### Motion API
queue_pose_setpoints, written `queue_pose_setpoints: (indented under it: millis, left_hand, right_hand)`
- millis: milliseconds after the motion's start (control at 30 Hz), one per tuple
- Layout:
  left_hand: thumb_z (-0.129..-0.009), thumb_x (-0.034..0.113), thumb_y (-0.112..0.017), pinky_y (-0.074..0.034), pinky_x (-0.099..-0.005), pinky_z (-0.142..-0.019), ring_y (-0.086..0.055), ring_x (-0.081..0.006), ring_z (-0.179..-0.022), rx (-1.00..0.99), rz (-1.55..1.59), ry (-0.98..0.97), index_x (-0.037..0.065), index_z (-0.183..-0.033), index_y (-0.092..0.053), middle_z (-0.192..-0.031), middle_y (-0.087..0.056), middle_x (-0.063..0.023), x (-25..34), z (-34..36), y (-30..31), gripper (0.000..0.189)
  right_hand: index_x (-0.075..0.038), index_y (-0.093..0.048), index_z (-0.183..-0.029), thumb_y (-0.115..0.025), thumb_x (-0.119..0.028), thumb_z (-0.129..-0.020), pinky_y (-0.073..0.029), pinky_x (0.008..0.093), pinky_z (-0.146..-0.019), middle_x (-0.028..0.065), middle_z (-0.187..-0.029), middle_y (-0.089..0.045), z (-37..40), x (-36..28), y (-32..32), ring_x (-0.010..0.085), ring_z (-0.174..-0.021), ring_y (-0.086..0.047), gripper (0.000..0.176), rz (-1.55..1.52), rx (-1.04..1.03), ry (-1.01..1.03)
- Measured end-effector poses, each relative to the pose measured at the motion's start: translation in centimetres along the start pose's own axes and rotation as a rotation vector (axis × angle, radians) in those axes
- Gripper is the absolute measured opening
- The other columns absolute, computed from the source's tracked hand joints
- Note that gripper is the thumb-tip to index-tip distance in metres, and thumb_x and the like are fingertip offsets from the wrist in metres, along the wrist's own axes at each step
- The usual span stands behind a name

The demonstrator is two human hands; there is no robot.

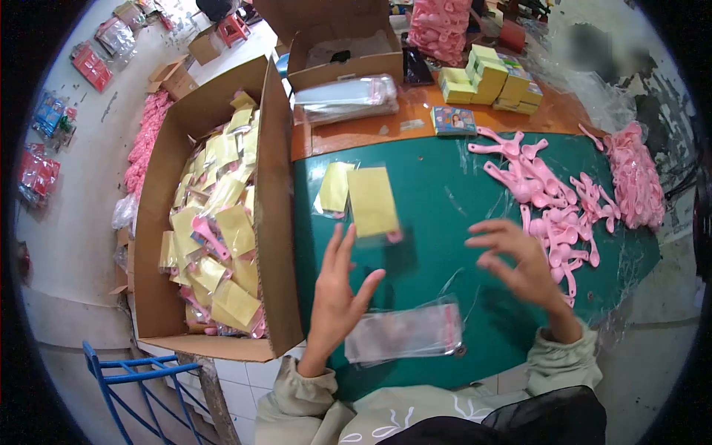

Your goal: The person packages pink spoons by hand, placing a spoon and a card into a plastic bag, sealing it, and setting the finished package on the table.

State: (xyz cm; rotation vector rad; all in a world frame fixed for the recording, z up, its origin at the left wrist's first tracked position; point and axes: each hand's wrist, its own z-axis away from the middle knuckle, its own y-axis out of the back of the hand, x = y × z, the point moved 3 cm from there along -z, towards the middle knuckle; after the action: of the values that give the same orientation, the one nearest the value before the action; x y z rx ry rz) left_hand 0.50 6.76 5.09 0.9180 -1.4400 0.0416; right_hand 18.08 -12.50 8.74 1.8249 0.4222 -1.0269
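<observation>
My left hand [340, 297] is over the green mat with its fingers spread, just below a yellow card in a clear bag [373, 202]. A bit of pink shows at that bag's lower edge. Another bagged yellow card [336, 188] lies to its left. My right hand [512, 259] is held above the mat with fingers apart and nothing in it, left of the loose pink spoons [549, 178]. Between my hands, nearer my body, lies a stack of clear plastic bags [404, 334].
A cardboard box [278, 215] full of bagged yellow cards and pink spoons stands at the left. Behind the mat are yellow card stacks [486, 78], a plastic bag pile [347, 100] and an open carton [345, 67]. A bundle of pink spoons [634, 178] lies far right.
</observation>
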Motion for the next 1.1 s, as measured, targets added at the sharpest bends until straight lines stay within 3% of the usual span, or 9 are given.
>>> queue_pose_setpoints:
  millis: [67,100,167,267,367,467,800,967,1100]
  left_hand:
    - [-0.083,0.007,-0.061,-0.046,-0.034,-0.088,-0.049,-0.0282,-0.116,0.024,-0.057,0.01,0.007,-0.133,-0.041,-0.139,-0.037,-0.0176,-0.6,0.7,0.4,0.054]
    - [-0.083,0.007,-0.06,-0.046,-0.0342,-0.088,-0.049,-0.0288,-0.117,0.035,-0.085,0.015,0.007,-0.132,-0.043,-0.138,-0.038,-0.0179,-1.0,1.5,0.6,0.052]
    - [-0.082,0.01,-0.063,-0.046,-0.0372,-0.087,-0.055,-0.0334,-0.106,0.031,-0.111,0.058,0.005,-0.121,-0.052,-0.127,-0.05,-0.017,-2.3,4.2,0.7,0.041]
    - [-0.08,0.005,-0.061,-0.048,-0.0357,-0.083,-0.059,-0.0311,-0.097,0.212,-0.26,0.077,0.003,-0.105,-0.059,-0.108,-0.06,-0.0154,-3.7,8.6,0.6,0.025]
    - [-0.082,0.003,-0.055,-0.048,-0.0342,-0.078,-0.06,-0.0276,-0.091,0.42,-0.404,0.146,0.0,-0.095,-0.059,-0.101,-0.062,-0.0158,-5.1,12.5,0.2,0.014]
    - [-0.086,0.008,-0.057,-0.046,-0.039,-0.087,-0.056,-0.0346,-0.1,0.418,-0.482,0.087,0.002,-0.109,-0.057,-0.109,-0.059,-0.0187,-5.3,14.3,0.1,0.024]
    - [-0.09,0.017,-0.053,-0.05,-0.038,-0.079,-0.06,-0.0327,-0.091,0.4,-0.486,0.055,0.0,-0.106,-0.058,-0.1,-0.063,-0.0167,-5.5,13.9,0.2,0.023]
    - [-0.09,0.013,-0.053,-0.05,-0.0366,-0.077,-0.061,-0.0313,-0.089,0.468,-0.4,0.017,0.0,-0.103,-0.058,-0.098,-0.063,-0.0164,-4.5,13.8,0.7,0.019]
    - [-0.089,0.009,-0.053,-0.05,-0.0361,-0.078,-0.06,-0.0314,-0.09,0.472,-0.399,-0.119,0.001,-0.104,-0.057,-0.098,-0.063,-0.0158,-4.6,14.4,0.9,0.018]
  right_hand:
    - [-0.007,-0.063,-0.102,-0.064,-0.009,-0.078,-0.049,0.0276,-0.073,0.0084,-0.103,-0.061,-1.3,5.2,5.6,0.02,-0.091,-0.06,0.024,0.192,0.034,0.007]
    - [-0.004,-0.063,-0.098,-0.059,-0.008,-0.08,-0.047,0.0277,-0.07,0.0079,-0.099,-0.061,-1.9,9.1,9.0,0.0182,-0.089,-0.059,0.019,0.213,0.111,-0.18]
    - [-0.001,-0.063,-0.095,-0.06,-0.01,-0.079,-0.048,0.0309,-0.071,0.0119,-0.091,-0.063,-2.7,18.2,16.8,0.0238,-0.082,-0.061,0.019,0.618,0.234,0.021]
    - [0.003,-0.063,-0.078,-0.055,-0.009,-0.076,-0.047,0.0373,-0.065,0.0194,-0.081,-0.062,-3.0,30.5,28.2,0.0309,-0.071,-0.06,0.015,0.924,0.384,-0.137]
    - [-0.001,-0.06,-0.087,-0.053,-0.011,-0.078,-0.046,0.0346,-0.06,0.0133,-0.079,-0.062,-3.0,38.0,35.0,0.0232,-0.061,-0.058,0.016,0.969,0.314,-0.544]
    - [-0.001,-0.06,-0.087,-0.054,-0.012,-0.078,-0.045,0.0337,-0.06,0.0119,-0.078,-0.062,-2.8,42.0,36.9,0.022,-0.062,-0.058,0.016,0.992,0.226,-0.74]
    - [-0.003,-0.061,-0.088,-0.058,-0.015,-0.079,-0.044,0.0306,-0.061,0.0073,-0.078,-0.061,-3.6,42.6,35.2,0.0178,-0.066,-0.058,0.016,0.907,0.309,-0.734]
    - [-0.004,-0.062,-0.088,-0.06,-0.017,-0.08,-0.044,0.0291,-0.061,0.0049,-0.078,-0.061,-4.0,36.8,34.5,0.0157,-0.069,-0.059,0.016,0.698,0.437,-0.561]
    - [-0.005,-0.061,-0.089,-0.06,-0.02,-0.082,-0.042,0.0268,-0.061,0.0013,-0.079,-0.059,-2.9,28.0,32.0,0.0122,-0.07,-0.056,0.016,0.208,0.505,-0.493]
